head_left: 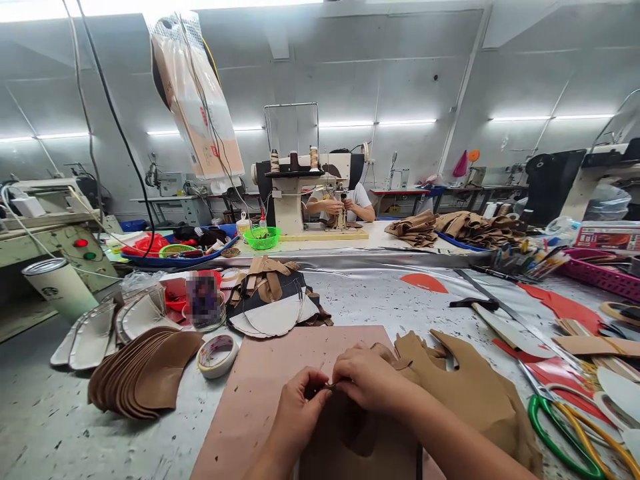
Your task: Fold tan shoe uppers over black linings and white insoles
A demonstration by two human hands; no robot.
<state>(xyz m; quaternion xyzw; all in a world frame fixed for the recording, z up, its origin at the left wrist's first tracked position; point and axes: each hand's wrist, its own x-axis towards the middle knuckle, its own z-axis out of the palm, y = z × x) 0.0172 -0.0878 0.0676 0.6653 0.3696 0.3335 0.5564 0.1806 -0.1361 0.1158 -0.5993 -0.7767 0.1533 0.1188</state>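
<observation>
A brown leather-like piece with a dark curved opening lies in front of me, partly over a pink board. At its far edge, my left hand pinches the material between thumb and index finger. Close beside it, my right hand is closed on the same edge, fingertips almost meeting those of the left. The fingers hide the exact spot they grip. To the right, lighter brown cut pieces lie in a loose pile, partly behind my right forearm.
Left are stacked brown curved panels, a tape roll and a tumbler. Right are green-handled scissors and a hammer. Across the table, a person works at a sewing machine. A plastic-wrapped package hangs above.
</observation>
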